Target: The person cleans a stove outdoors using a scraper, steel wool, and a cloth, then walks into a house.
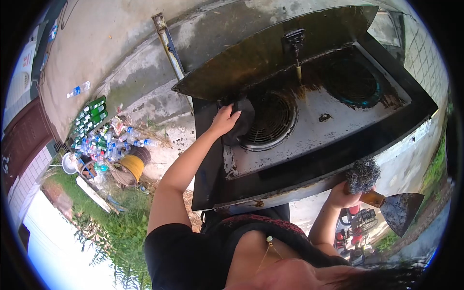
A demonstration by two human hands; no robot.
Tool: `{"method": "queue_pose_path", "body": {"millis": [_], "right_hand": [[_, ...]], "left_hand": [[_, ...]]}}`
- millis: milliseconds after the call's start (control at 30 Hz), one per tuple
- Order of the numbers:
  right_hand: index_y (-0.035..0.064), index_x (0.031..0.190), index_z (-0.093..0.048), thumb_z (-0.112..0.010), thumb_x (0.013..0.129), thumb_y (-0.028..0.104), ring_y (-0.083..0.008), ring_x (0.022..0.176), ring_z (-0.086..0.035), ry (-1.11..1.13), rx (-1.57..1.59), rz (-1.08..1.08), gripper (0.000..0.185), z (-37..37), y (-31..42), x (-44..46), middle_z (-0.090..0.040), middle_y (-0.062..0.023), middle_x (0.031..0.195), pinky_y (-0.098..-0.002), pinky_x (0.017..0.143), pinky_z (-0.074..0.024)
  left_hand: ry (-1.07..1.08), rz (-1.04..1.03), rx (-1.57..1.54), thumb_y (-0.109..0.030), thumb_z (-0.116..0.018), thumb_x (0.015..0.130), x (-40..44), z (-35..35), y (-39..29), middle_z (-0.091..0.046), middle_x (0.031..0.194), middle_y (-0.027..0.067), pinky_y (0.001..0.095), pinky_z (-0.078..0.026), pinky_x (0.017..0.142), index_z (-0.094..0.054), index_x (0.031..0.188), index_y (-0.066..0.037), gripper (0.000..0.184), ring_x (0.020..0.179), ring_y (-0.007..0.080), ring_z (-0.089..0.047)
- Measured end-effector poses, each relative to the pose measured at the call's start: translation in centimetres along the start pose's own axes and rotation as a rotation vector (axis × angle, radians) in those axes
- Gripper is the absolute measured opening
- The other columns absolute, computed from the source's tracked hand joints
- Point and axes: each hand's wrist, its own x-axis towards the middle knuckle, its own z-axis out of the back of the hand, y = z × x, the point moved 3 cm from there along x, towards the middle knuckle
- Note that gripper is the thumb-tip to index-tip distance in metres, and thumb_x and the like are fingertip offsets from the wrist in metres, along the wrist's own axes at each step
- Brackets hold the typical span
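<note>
My left hand (226, 121) presses on a dark cloth (241, 121) at the left end of a dirty stove (309, 130), beside the left round burner grate (270, 121). Part of its fingers is hidden by the cloth. Below the stove's front edge, my right hand (343, 195) is closed around a clump of grey steel wool (363, 175) and the wooden handle of a scraper (372, 198). The scraper's wide, stained blade (401, 212) points to the right. Rust and dark grime cover much of the stove top, near the right burner (355, 82) too.
A dark raised panel (270, 53) stands along the stove's back. A rusty post (169, 48) rises behind its left end. Plastic bottles (113, 147), green bottles (91, 116) and a yellow container (133, 166) lie on the ground at left, near plants (116, 227).
</note>
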Motion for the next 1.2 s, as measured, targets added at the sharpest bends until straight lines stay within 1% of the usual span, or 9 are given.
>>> {"method": "queue_pose_path", "body": {"millis": [67, 233, 467, 533, 733, 867, 933, 1000, 1200], "right_hand": [[-0.0079, 0.102, -0.047, -0.053, 0.073, -0.001, -0.0384, 0.098, -0.047, 0.072, -0.009, -0.004, 0.031, 0.0, 0.3, 0.0, -0.046, -0.0253, 0.108, -0.0443, 0.086, -0.0349], [-0.0084, 0.099, -0.048, -0.057, 0.073, 0.007, -0.0390, 0.099, -0.047, 0.016, -0.101, 0.045, 0.031, 0.1, -0.8, -1.3, -0.048, -0.0260, 0.106, -0.0450, 0.086, -0.0347], [-0.0079, 0.100, -0.048, -0.056, 0.073, 0.005, -0.0377, 0.098, -0.047, 0.028, -0.023, 0.079, 0.030, 0.0, 0.6, 0.2, -0.048, -0.0255, 0.106, -0.0441, 0.085, -0.0355], [-0.0080, 0.102, -0.046, -0.055, 0.073, 0.003, -0.0369, 0.102, -0.045, 0.026, 0.242, -0.337, 0.033, 0.0, -1.4, -1.9, -0.045, -0.0261, 0.110, -0.0426, 0.087, -0.0343], [-0.0084, 0.107, -0.044, -0.053, 0.072, 0.002, -0.0346, 0.100, -0.045, 0.097, -0.109, 0.051, 0.037, 0.2, 1.0, 0.5, -0.044, -0.0227, 0.111, -0.0382, 0.089, -0.0337], [-0.0086, 0.109, -0.041, -0.051, 0.071, 0.001, -0.0330, 0.104, -0.044, 0.027, 0.123, -0.247, 0.040, 0.1, -1.6, -2.2, -0.044, -0.0207, 0.114, -0.0404, 0.092, -0.0304], [-0.0074, 0.112, -0.036, -0.051, 0.070, 0.001, -0.0302, 0.104, -0.044, 0.048, 0.116, -0.379, 0.045, 0.5, -2.9, -4.2, -0.045, -0.0182, 0.112, -0.0402, 0.093, -0.0301], [-0.0035, 0.114, -0.035, -0.050, 0.070, 0.001, -0.0268, 0.101, -0.045, 0.163, -0.188, -0.108, 0.046, 0.6, -1.6, -3.1, -0.046, -0.0155, 0.107, -0.0380, 0.091, -0.0330], [0.0036, 0.104, -0.045, -0.051, 0.074, 0.001, -0.0255, 0.097, -0.047, -0.022, 0.293, -0.635, 0.030, 0.1, -1.7, -3.1, -0.049, -0.0133, 0.104, -0.0375, 0.087, -0.0367]], "left_hand": [[-0.236, -0.208, 0.198, -0.021, -0.048, 0.079, 4.6, -5.0, 0.1, -0.050, 0.105, 0.0161, 0.0387, -0.041, 0.078, -0.044, 0.110, -0.008, 0.034, 0.090, 0.0321, -0.051], [0.001, -0.079, 0.129, -0.013, -0.049, 0.077, 7.6, -8.6, -7.7, -0.052, 0.095, 0.0154, 0.0398, -0.041, 0.072, -0.045, 0.099, -0.008, 0.023, 0.087, 0.0338, -0.051], [0.349, -0.579, 0.194, -0.007, -0.058, 0.065, -4.2, -5.2, -12.7, -0.054, 0.086, 0.0088, 0.0363, -0.042, 0.068, -0.048, 0.089, -0.006, 0.026, 0.085, 0.0270, -0.052], [0.264, -0.667, 0.257, -0.007, -0.058, 0.064, -3.6, -5.0, -11.9, -0.053, 0.085, 0.0081, 0.0353, -0.043, 0.067, -0.049, 0.088, -0.006, 0.026, 0.084, 0.0260, -0.053], [-0.041, -0.335, 0.727, -0.008, -0.046, 0.072, 11.4, -9.7, -9.7, -0.058, 0.069, 0.0127, 0.0363, -0.047, 0.057, -0.047, 0.079, -0.005, 0.008, 0.068, 0.0266, -0.059], [-0.173, -0.109, 0.569, -0.018, -0.051, 0.074, 14.8, -9.0, -10.0, -0.059, 0.071, 0.0117, 0.0388, -0.046, 0.058, -0.048, 0.079, -0.006, 0.013, 0.069, 0.0274, -0.058], [-0.119, -0.257, 0.439, -0.025, -0.053, 0.074, 12.4, -8.6, -10.7, -0.058, 0.075, 0.0110, 0.0390, -0.045, 0.065, -0.048, 0.082, -0.007, 0.021, 0.074, 0.0280, -0.056], [-0.077, -0.403, 0.460, -0.028, -0.056, 0.073, 8.6, -7.6, -11.6, -0.055, 0.085, 0.0081, 0.0363, -0.041, 0.074, -0.046, 0.087, -0.009, 0.025, 0.087, 0.0275, -0.050], [0.304, -0.498, 0.362, -0.016, -0.049, 0.078, 1.9, -5.8, -10.8, -0.055, 0.075, 0.0115, 0.0406, -0.041, 0.057, -0.048, 0.081, -0.007, 0.009, 0.071, 0.0319, -0.053]]}}
